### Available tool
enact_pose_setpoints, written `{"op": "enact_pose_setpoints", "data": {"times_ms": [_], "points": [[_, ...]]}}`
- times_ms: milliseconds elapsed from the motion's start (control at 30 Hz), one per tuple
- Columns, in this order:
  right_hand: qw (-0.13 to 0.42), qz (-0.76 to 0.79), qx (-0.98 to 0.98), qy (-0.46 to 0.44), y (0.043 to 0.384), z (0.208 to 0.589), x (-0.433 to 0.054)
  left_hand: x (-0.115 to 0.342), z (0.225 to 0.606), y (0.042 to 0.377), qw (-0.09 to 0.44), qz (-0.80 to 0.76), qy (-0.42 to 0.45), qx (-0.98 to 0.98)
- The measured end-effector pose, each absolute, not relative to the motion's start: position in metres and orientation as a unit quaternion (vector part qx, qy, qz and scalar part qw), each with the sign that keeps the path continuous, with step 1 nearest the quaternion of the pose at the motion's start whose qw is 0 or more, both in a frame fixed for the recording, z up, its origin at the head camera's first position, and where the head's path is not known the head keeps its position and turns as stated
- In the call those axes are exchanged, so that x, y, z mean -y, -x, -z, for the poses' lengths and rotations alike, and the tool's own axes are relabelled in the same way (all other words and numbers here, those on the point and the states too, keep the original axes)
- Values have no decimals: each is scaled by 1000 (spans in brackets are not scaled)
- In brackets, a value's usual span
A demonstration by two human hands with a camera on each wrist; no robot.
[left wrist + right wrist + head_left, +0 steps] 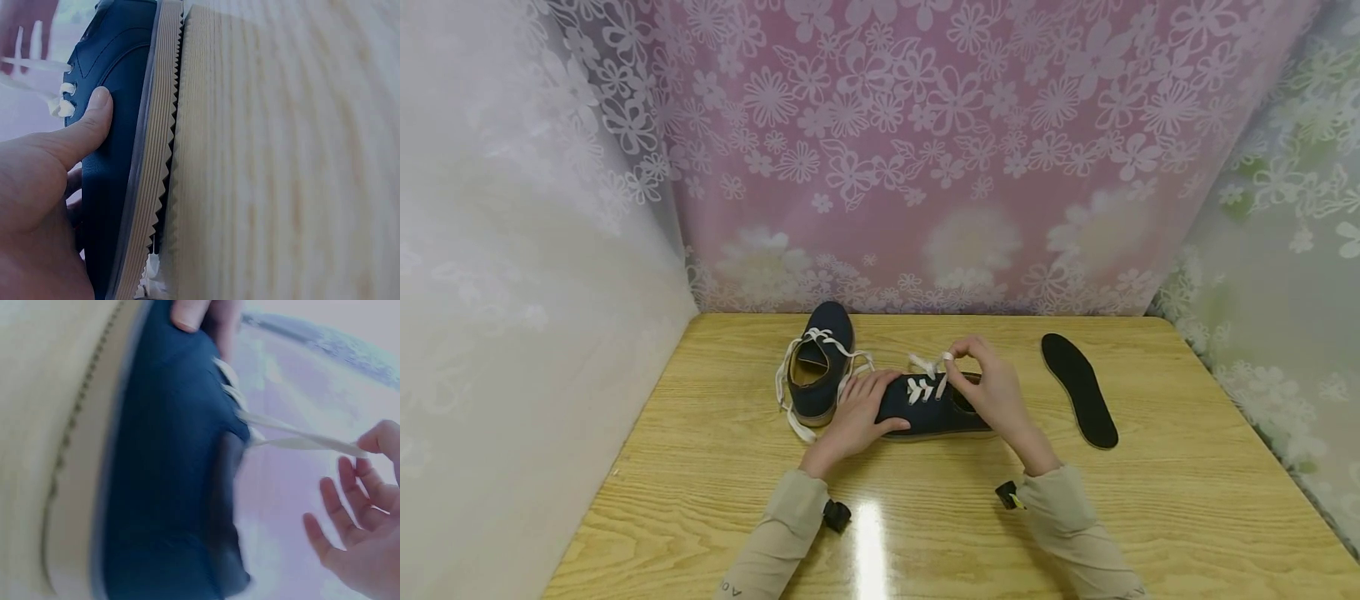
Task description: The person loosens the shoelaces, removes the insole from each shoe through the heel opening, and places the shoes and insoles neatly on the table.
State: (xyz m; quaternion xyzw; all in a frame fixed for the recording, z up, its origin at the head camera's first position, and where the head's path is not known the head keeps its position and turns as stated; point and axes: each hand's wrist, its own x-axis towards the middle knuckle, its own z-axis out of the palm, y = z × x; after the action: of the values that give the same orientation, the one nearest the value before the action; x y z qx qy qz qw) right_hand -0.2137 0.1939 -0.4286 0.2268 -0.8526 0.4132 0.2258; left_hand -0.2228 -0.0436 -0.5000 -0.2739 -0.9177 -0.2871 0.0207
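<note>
A navy lace-up shoe (928, 418) lies sideways on the table, sole down, its toe to the left. My left hand (859, 410) grips the toe, with the thumb (94, 115) on the near side and the fingers across the top. Over the shoe's opening, my right hand (997, 398) pinches a white shoelace (344, 447) between thumb and forefinger. In the right wrist view the lace runs taut from the eyelets to the fingertips, while the other fingers are spread. Some lace crossings (919, 389) show on the tongue area.
The matching navy shoe (841, 367) stands behind my left hand, toe away, its white laces (784, 375) trailing loose. To the right of my right hand lies a black insole (1081, 392). Behind the wooden table (700, 500) hangs a pink floral curtain (880, 167).
</note>
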Motion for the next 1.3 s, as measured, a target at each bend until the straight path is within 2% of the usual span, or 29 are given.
{"op": "enact_pose_setpoints", "data": {"times_ms": [167, 333, 433, 567, 633, 667, 867, 967, 1100, 1200, 1300], "points": [[313, -450, 796, -258, 212, 414, -204, 43, 500, 223, 19, 288, 272, 918], [328, -477, 755, -308, 209, 405, -210, 43, 500, 222, 23, 291, 271, 917], [274, -467, 765, -348, 207, 403, -212, 42, 499, 222, 21, 292, 269, 918], [114, -421, 814, -384, 205, 403, -216, 42, 499, 222, 16, 290, 264, 920], [56, -379, 837, -391, 206, 404, -218, 42, 499, 223, 14, 288, 262, 921], [40, -359, 847, -391, 207, 406, -219, 42, 499, 222, 13, 287, 262, 921], [16, -306, 883, -357, 211, 414, -222, 42, 499, 222, 6, 288, 261, 921], [33, -287, 911, -295, 212, 420, -218, 42, 499, 222, 6, 285, 258, 923], [96, -191, 951, -223, 215, 431, -209, 42, 499, 222, 10, 286, 259, 922], [140, -153, 956, -208, 217, 439, -205, 42, 499, 222, 10, 287, 261, 922], [166, -186, 945, -213, 217, 441, -204, 42, 499, 222, 10, 287, 262, 921]]}}
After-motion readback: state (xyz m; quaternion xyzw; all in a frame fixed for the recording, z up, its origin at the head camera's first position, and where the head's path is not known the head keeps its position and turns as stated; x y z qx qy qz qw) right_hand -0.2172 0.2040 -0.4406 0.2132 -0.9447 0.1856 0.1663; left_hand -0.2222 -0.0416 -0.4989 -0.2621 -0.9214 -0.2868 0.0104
